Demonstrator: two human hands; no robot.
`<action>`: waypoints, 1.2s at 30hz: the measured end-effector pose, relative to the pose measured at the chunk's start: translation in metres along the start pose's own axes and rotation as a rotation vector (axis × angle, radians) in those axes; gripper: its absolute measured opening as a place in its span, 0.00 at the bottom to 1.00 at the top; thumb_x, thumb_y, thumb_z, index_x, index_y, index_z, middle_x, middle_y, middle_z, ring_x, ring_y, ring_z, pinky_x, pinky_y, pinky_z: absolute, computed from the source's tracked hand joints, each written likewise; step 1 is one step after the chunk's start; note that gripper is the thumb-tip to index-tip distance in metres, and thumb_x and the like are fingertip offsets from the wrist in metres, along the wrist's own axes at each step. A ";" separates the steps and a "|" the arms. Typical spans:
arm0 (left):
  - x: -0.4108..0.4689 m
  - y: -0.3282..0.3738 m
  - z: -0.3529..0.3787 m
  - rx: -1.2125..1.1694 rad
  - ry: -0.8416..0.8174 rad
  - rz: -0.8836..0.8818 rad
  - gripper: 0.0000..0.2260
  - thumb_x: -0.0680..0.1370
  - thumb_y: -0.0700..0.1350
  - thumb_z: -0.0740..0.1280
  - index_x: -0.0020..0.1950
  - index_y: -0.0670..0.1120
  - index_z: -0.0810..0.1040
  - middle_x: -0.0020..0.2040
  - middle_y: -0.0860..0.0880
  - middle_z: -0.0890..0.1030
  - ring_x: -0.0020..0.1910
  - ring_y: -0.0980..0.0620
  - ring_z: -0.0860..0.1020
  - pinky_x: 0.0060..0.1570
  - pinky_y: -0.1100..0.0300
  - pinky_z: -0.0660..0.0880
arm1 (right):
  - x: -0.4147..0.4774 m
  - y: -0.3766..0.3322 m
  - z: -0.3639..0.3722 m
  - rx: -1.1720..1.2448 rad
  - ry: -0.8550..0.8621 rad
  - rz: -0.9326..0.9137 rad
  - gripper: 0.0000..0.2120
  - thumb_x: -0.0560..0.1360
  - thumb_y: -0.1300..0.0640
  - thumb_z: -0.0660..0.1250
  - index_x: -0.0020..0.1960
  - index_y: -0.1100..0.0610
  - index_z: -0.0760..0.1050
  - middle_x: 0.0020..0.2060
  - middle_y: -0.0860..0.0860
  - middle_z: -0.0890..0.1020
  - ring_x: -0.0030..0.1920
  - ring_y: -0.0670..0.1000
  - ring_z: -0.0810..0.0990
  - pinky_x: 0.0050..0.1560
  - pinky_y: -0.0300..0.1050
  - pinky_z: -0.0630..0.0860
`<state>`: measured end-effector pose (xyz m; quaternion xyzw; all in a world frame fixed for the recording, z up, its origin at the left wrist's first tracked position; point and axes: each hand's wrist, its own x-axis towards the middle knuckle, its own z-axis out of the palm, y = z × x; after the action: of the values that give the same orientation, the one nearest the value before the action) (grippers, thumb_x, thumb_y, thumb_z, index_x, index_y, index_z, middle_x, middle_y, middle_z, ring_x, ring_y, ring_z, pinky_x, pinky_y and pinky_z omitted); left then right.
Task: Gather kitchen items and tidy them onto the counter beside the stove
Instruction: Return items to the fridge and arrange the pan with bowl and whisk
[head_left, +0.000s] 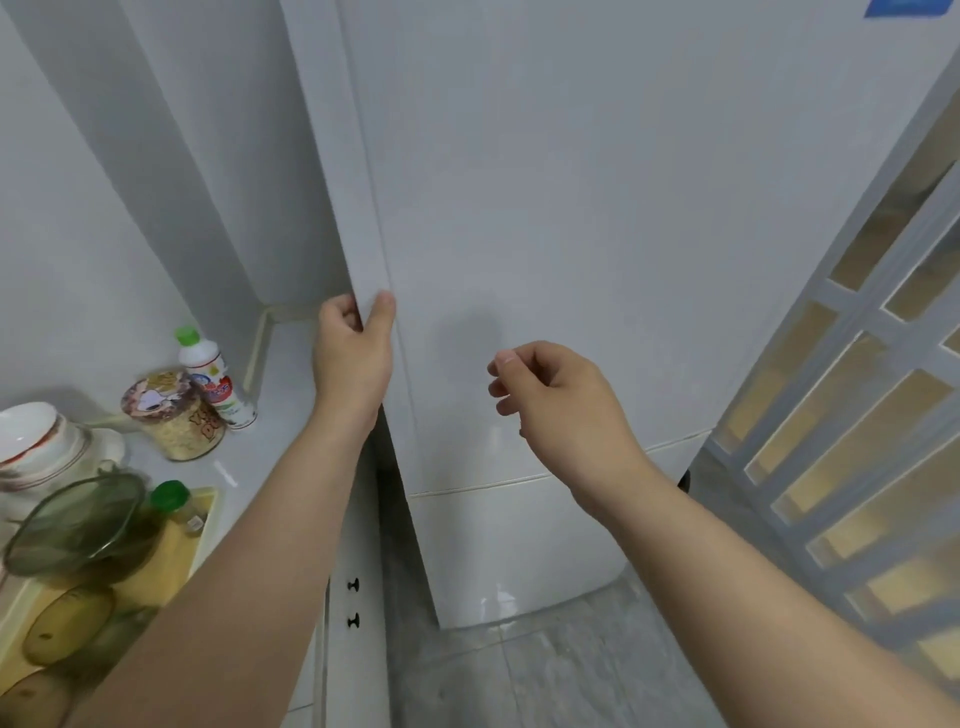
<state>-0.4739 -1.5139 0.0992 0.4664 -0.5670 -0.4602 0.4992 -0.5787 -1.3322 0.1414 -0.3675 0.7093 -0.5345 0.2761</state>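
Gathering stage, by the look: at the tall white door (597, 234) (fridge, probably) filling centre frame, table (283, 374) at left; gripping the door's edge with the left hand (353, 358), right hand (561, 400) loosely curled, empty; jar (176, 415) and bottle (213, 379) already on the table. Next, likely: steady outward pull.

Bare forearms (249, 545), bare hands (353, 353), short thumbnail (506, 356)
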 end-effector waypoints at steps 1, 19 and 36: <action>0.000 0.001 0.000 0.009 0.000 0.017 0.16 0.76 0.59 0.67 0.56 0.49 0.75 0.47 0.53 0.81 0.47 0.52 0.81 0.46 0.56 0.77 | -0.003 -0.001 -0.001 0.048 0.020 0.017 0.10 0.81 0.49 0.62 0.48 0.52 0.79 0.43 0.45 0.84 0.44 0.46 0.83 0.45 0.42 0.77; -0.062 0.017 -0.046 0.156 -0.283 0.112 0.17 0.76 0.57 0.71 0.45 0.43 0.75 0.40 0.45 0.80 0.41 0.48 0.79 0.43 0.52 0.77 | -0.062 -0.016 -0.020 0.109 0.144 -0.001 0.15 0.81 0.50 0.63 0.65 0.52 0.79 0.58 0.43 0.82 0.59 0.44 0.80 0.65 0.48 0.76; -0.183 0.122 -0.081 -0.073 -0.877 0.122 0.24 0.63 0.54 0.80 0.54 0.41 0.85 0.52 0.38 0.85 0.52 0.40 0.84 0.52 0.52 0.81 | -0.192 -0.026 -0.046 0.036 0.312 -0.217 0.26 0.79 0.41 0.64 0.75 0.44 0.65 0.72 0.40 0.71 0.71 0.42 0.69 0.71 0.42 0.68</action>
<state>-0.3893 -1.3202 0.2011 0.1747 -0.7349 -0.6041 0.2538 -0.4981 -1.1541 0.1785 -0.3496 0.6900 -0.6241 0.1102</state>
